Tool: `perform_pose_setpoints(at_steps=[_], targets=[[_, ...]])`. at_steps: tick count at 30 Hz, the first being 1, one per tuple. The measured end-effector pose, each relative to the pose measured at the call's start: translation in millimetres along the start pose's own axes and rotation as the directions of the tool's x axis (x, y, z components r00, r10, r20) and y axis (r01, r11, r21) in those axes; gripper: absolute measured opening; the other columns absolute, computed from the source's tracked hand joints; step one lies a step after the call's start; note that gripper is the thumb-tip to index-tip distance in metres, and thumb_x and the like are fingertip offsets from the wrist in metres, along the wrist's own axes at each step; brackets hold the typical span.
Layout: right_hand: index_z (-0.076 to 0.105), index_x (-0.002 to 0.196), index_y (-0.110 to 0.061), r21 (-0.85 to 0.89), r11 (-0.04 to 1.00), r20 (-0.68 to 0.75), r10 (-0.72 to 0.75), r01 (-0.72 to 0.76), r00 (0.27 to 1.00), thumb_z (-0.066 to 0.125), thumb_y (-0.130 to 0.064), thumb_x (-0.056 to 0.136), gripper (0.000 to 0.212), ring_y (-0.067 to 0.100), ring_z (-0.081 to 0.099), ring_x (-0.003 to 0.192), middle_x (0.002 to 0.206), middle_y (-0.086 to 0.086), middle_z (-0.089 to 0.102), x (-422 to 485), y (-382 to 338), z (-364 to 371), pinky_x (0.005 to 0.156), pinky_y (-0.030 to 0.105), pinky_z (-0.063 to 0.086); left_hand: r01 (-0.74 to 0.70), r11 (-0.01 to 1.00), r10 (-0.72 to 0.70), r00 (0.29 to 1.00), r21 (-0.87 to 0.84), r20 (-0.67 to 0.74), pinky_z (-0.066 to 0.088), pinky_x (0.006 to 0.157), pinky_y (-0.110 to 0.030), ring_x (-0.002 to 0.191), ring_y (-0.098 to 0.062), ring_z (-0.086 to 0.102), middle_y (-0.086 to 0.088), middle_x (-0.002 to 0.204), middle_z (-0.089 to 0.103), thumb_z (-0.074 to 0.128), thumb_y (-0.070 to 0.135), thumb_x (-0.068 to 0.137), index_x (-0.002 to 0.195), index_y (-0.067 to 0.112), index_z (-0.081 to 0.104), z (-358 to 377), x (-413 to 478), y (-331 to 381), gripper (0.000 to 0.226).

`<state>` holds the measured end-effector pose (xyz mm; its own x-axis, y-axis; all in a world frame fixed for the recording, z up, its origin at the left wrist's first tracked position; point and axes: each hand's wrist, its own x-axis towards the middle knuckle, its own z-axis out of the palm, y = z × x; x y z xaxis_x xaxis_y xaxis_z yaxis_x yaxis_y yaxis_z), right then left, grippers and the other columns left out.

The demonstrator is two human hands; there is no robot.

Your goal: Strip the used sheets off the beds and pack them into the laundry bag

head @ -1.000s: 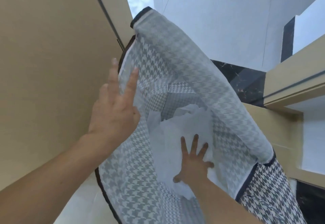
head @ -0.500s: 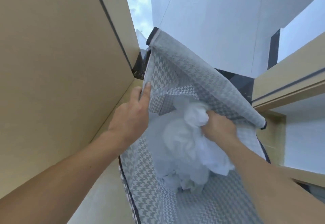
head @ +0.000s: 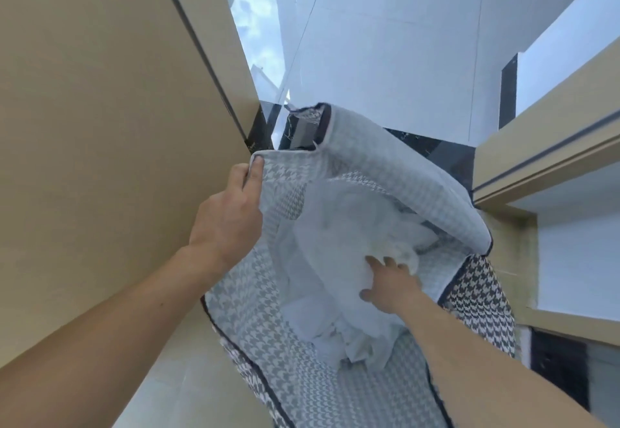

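A grey-and-white houndstooth laundry bag (head: 396,172) with dark trim stands open below me on the floor. White crumpled sheets (head: 328,259) fill its inside. My left hand (head: 231,212) grips the bag's left rim, thumb over the edge, and holds the mouth wide. My right hand (head: 389,280) is inside the bag on the right side of the sheets, fingers spread and pressing down into the white cloth; its fingertips sink partly into the folds.
A tall beige cabinet panel (head: 110,125) stands close on the left of the bag. Beige furniture with a dark groove (head: 543,162) is on the right. White tiled floor (head: 385,45) with a black marble strip (head: 436,149) lies beyond the bag.
My right hand has let go of the bunched sheet and now presses flat on it, lower in the bag. My left hand shifted along the rim and keeps hold of it.
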<state>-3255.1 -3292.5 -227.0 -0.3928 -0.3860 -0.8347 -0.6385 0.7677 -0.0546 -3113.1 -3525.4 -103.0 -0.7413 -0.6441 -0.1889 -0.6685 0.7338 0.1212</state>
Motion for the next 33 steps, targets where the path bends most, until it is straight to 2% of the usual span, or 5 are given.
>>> perform_pose_setpoints(at_steps=[7, 12, 18, 24, 33], targets=[[0.050, 0.141, -0.013, 0.093, 0.979, -0.589, 0.202, -0.183, 0.782, 0.074, -0.057, 0.076, 0.081, 0.033, 0.040, 0.136, 0.145, 0.013, 0.047, -37.6, 25.8, -0.2, 0.105, 0.051, 0.039, 0.094, 0.996, -0.093, 0.993, -0.010, 0.070, 0.040, 0.055, -0.036, 0.063, -0.028, 0.049, -0.005, 0.149, 0.029, 0.046, 0.016, 0.098, 0.160, 0.017, 0.005, -3.2, -0.3, -17.3, 0.074], [-0.004, 0.157, -0.004, 0.681, 0.532, 0.103, 0.611, -0.503, 0.785, 0.079, -0.072, 0.062, 0.144, 0.041, 0.027, 0.146, 0.161, 0.022, 0.019, -33.1, 63.0, 40.1, 0.109, 0.060, 0.033, 0.088, 0.996, -0.086, 0.995, -0.022, 0.056, 0.038, 0.051, -0.034, 0.058, -0.023, 0.044, -0.007, 0.147, 0.030, 0.050, 0.021, 0.096, 0.160, 0.018, 0.004, 6.9, 0.8, -12.6, 0.079], [0.058, 0.109, 0.007, 0.820, 0.456, 0.022, 0.579, -0.345, 0.815, 0.053, -0.017, 0.099, 0.026, 0.031, 0.060, 0.082, 0.088, 0.013, 0.057, -30.4, 72.8, 68.6, 0.072, 0.036, 0.047, 0.134, 0.991, -0.130, 0.982, -0.016, 0.137, 0.049, 0.062, -0.042, 0.071, -0.030, 0.055, -0.012, 0.130, 0.044, 0.040, 0.018, 0.102, 0.160, 0.024, -0.005, 15.3, -0.3, -5.5, 0.073], [0.057, 0.092, -0.005, 0.896, 0.418, -0.415, 0.671, 0.149, 0.615, 0.047, -0.024, 0.104, 0.024, 0.030, 0.051, 0.080, 0.079, 0.008, 0.054, -140.6, 102.3, -68.1, 0.063, 0.038, 0.038, 0.146, 0.984, -0.126, 0.974, -0.098, 0.186, 0.040, 0.076, -0.041, 0.101, -0.040, 0.054, -0.018, 0.137, 0.043, 0.036, 0.018, 0.104, 0.160, 0.020, -0.003, -36.0, 2.2, 3.0, 0.068], [0.054, 0.096, -0.001, 0.872, 0.480, -0.458, 0.728, 0.097, 0.510, 0.038, -0.024, 0.107, 0.030, 0.030, 0.049, 0.084, 0.095, 0.016, 0.056, -223.3, 103.8, -108.8, 0.068, 0.038, 0.036, 0.032, 0.989, -0.013, 0.991, -0.145, 0.133, 0.051, 0.072, -0.051, 0.082, -0.034, 0.058, -0.011, 0.115, 0.052, 0.040, 0.008, 0.101, 0.160, 0.023, 0.005, -88.4, -13.0, -33.9, 0.070]])
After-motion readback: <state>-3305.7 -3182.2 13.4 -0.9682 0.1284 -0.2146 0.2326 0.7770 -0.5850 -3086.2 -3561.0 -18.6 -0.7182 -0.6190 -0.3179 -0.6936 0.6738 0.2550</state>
